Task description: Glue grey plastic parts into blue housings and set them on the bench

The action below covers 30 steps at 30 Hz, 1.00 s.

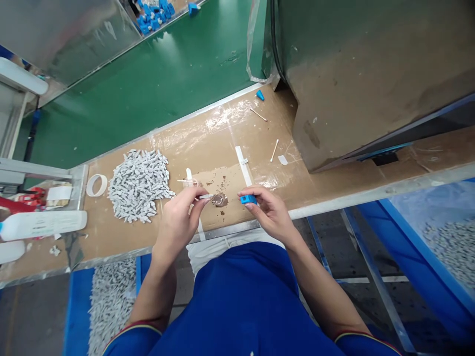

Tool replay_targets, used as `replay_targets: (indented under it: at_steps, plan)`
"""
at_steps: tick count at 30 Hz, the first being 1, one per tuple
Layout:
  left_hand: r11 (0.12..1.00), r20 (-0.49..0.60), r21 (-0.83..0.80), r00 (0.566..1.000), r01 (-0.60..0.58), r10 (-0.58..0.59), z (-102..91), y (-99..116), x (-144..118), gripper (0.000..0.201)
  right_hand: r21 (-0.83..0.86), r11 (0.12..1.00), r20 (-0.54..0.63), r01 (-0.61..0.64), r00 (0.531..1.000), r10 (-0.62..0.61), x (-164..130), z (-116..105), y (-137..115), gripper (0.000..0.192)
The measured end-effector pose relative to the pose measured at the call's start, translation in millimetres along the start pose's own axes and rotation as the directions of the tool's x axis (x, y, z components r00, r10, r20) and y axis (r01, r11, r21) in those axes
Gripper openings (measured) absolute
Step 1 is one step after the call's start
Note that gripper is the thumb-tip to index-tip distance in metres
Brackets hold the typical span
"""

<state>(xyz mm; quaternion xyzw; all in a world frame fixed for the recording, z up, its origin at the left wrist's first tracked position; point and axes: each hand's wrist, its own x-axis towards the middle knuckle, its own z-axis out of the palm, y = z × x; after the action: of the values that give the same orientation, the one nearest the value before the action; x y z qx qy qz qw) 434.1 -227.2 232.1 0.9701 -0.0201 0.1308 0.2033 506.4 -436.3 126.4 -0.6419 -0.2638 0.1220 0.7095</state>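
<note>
My left hand (183,212) pinches a small light-grey plastic part (205,196) between thumb and fingertips. The part's tip points right, at the edge of a round dab of brown grease (219,200) on the bench; whether they touch I cannot tell. On the other side of the dab, my right hand (269,210) grips a small blue plastic block (248,199) with a dark hole in it. Left of my left hand lies a heap of similar grey parts (139,185).
A tape roll (97,185) and white bottles (44,225) lie at the left. Cotton swabs (274,150) and a blue cone-shaped piece (260,95) rest on the brown bench (193,143). Beyond runs a green belt (156,84). A large metal housing (371,74) stands right; blue bins (415,247) sit below.
</note>
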Motion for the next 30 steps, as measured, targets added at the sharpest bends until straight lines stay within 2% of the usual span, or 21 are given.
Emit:
replay_targets:
  at_steps: [6,10,16,22,30]
  plan:
    - [1.0,-0.06,0.006,0.998,0.01,-0.01,-6.5,-3.3,-4.3,0.004,0.109,0.989,0.035,-0.101,0.995,0.098,-2.0,6.1,2.3,0.019]
    - [0.99,-0.074,-0.139,0.997,-0.028,0.018,-12.7,-3.7,-7.3,0.007,0.191,0.964,0.069,-0.184,0.982,0.174,-3.9,13.0,-8.3,0.024]
    - [0.938,-0.041,-0.345,0.999,-0.035,0.022,-21.9,6.5,-13.2,0.016,0.215,0.944,0.196,-0.252,0.958,0.211,-4.8,21.9,-33.1,0.028]
    - [0.942,-0.019,-0.324,0.996,-0.087,0.085,-25.1,20.1,-12.5,0.023,0.254,0.928,0.253,-0.273,0.945,0.208,-3.9,26.3,-39.6,0.03]
    - [0.952,0.027,-0.29,0.993,-0.1,0.112,-23.1,21.7,-12.6,0.021,0.187,0.952,0.247,-0.242,0.95,0.193,-4.1,26.1,-40.6,0.031]
